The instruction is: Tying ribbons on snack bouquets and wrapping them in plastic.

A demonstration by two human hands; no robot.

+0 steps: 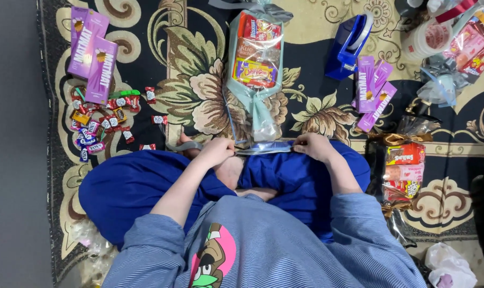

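Note:
I sit cross-legged on a patterned carpet. My left hand (216, 151) and my right hand (312, 145) pinch the two ends of a pale grey-blue ribbon (264, 149) stretched flat between them just in front of my knees. Right beyond the ribbon lies a clear cellophane gift bag (255, 58) filled with red, brown and yellow snack packets, its gathered neck (263, 120) pointing toward me.
Purple boxes (91, 50) and a heap of small wrapped candies (100, 125) lie at the left. A blue tape dispenser (347, 45) and more purple boxes (374, 93) sit at the right, with another wrapped snack bundle (404, 170) and further packets at the top right.

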